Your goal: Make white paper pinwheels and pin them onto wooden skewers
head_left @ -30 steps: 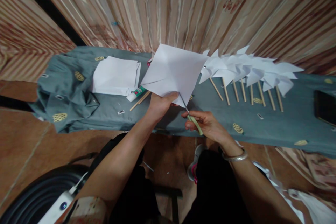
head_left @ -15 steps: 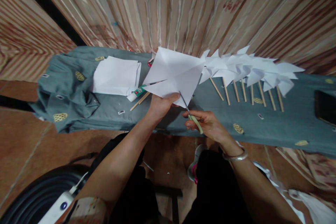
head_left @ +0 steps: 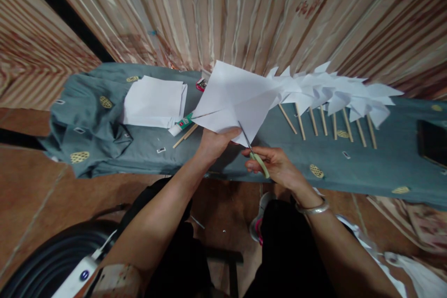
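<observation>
Head view looks down on a person seated at a low table draped in a grey-green cloth point(head_left: 366, 167). Left hand point(head_left: 213, 142) pinches the near edge of a white paper square point(head_left: 233, 98), thumb on top and fingers curled beneath, holding the sheet up off the cloth and tilted away. Right hand point(head_left: 275, 165) is closed round the pale green handles of a small pair of scissors point(head_left: 254, 150), whose thin blades reach up into the paper's near corner, just right of the left thumb; whether the blades are parted I cannot tell. A cut already runs in from the sheet's left corner. Beyond and left of the left hand lie a stack of white sheets point(head_left: 153, 101), a glue tube point(head_left: 181, 125) and a loose wooden stick point(head_left: 186, 135). Beyond the right hand, a row of finished paper pinwheels point(head_left: 335, 95) lies on its sticks. To cut well here, I would judge, keep the sheet taut with the pinch close beside the blades, follow the diagonal crease, and stop short of the centre.
</observation>
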